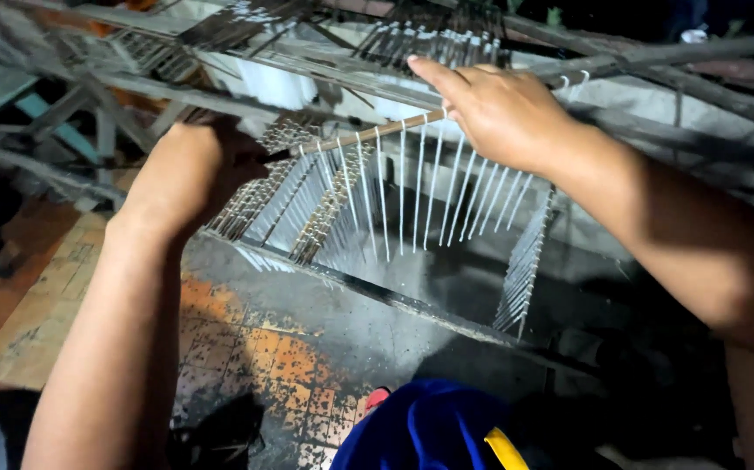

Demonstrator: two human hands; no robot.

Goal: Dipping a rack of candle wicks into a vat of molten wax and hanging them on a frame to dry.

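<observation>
Both hands grip a rod (368,132) of hanging white candles (412,191): left hand (190,170) fisted on one end, right hand (503,109) closed near the middle.

White candles (416,187) — tan rod (377,132) — orange-stained tiles (264,357).

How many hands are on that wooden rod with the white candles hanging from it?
2: the left hand grips the wooden rod at its left end, the right hand holds its right part. No other hands visible.
</observation>
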